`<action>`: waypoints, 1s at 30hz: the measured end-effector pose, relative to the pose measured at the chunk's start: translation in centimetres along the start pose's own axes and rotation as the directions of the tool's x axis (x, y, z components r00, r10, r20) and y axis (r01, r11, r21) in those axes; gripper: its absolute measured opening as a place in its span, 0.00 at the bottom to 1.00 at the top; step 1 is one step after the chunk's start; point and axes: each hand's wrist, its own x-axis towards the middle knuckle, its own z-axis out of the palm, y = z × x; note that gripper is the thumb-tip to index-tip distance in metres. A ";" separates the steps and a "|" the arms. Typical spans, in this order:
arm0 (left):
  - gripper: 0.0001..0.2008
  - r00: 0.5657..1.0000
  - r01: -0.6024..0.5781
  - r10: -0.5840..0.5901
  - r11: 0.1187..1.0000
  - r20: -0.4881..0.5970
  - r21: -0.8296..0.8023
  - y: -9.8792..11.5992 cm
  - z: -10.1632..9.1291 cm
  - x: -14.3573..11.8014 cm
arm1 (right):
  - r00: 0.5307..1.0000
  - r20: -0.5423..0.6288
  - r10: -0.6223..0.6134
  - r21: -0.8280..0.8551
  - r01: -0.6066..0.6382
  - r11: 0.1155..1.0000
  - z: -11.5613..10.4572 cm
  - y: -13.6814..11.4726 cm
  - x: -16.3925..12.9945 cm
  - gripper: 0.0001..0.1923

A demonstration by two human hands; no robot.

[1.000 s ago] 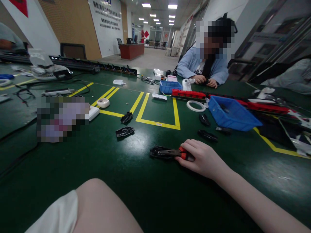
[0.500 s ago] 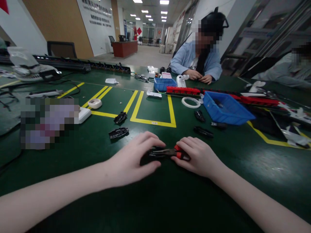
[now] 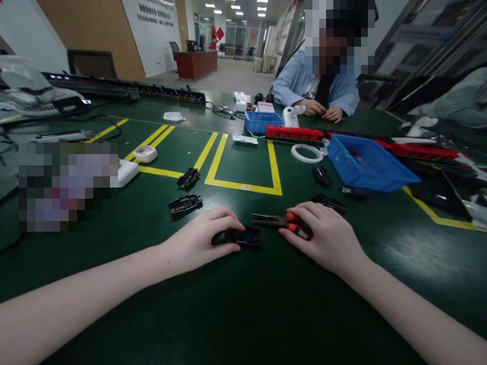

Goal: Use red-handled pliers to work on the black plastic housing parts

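Observation:
Fingers and thumb of my left hand [image 3: 207, 234] are closed round one end of a black plastic part [image 3: 249, 237], low over the green table [image 3: 243, 314]. My right hand [image 3: 325, 230] grips a pair of needle-nose pliers [image 3: 279, 220] by the red and black handles. The pliers' jaws point left, just above and behind the plastic part, apart from it as far as I can see. Beyond my left hand lie two more black plastic parts, a nearer one [image 3: 185, 204] and a farther one [image 3: 188, 178]. Another black part [image 3: 329, 203] lies behind my right hand.
A blue bin [image 3: 369, 170] stands at the right, near a white tape roll [image 3: 306, 153]. A smaller blue bin [image 3: 262, 121] is farther back. Yellow tape [image 3: 243, 188] marks the table. A white object [image 3: 127, 173] is at the left. Across the table sits a person in a blue shirt [image 3: 291, 88].
The pliers have moved back and right, away from the black part, which now shows between my hands. My left fingers have closed further on it. The view has shifted slightly.

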 end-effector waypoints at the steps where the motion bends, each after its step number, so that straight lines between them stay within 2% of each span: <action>1: 0.13 1.000 -0.014 0.014 1.000 -0.003 -0.013 -0.1 0.0 -0.1 | 1.000 0.007 0.004 -0.007 -0.004 1.000 0.1 0.0 0.0 0.17; 4: 0.13 0.997 -0.066 0.065 0.998 -0.029 -0.007 -0.2 0.2 -0.2 | 1.000 0.008 0.000 -0.020 0.000 1.000 0.1 0.1 0.1 0.17; 6: 0.13 0.995 -0.091 0.092 0.996 -0.043 0.021 -0.2 0.2 -0.4 | 0.998 -0.043 -0.042 -0.033 0.040 0.999 -0.1 0.0 0.0 0.18; 10: 0.11 0.988 -0.144 0.150 0.981 -0.035 0.131 -0.1 0.2 -0.5 | 0.953 -0.189 -0.235 -0.043 0.231 0.972 -0.6 -1.5 -0.2 0.14; 12: 0.11 0.983 -0.174 0.183 0.966 -0.030 0.191 0.0 0.2 -0.5 | 0.925 -0.177 -0.337 0.003 0.343 0.939 -0.7 -2.7 -0.4 0.13; 14: 0.11 0.978 -0.194 0.205 0.956 -0.028 0.220 0.2 0.3 -0.4 | 0.911 -0.156 -0.382 0.063 0.396 0.916 -0.6 -3.8 -0.4 0.13; 19: 0.10 0.978 -0.191 0.201 0.968 -0.051 0.163 0.8 0.9 -0.1 | 0.908 -0.148 -0.392 0.132 0.410 0.902 -0.1 -5.1 -0.2 0.11; 24: 0.10 0.984 -0.160 0.168 0.980 -0.059 0.119 1.3 1.4 0.0 | 0.932 -0.149 -0.330 0.117 0.348 0.930 0.4 -5.1 -0.2 0.08; 30: 0.10 0.989 -0.123 0.128 0.990 -0.076 0.066 1.9 1.9 0.0 | 0.927 -0.179 -0.329 0.161 0.357 0.920 0.6 -5.1 -0.4 0.06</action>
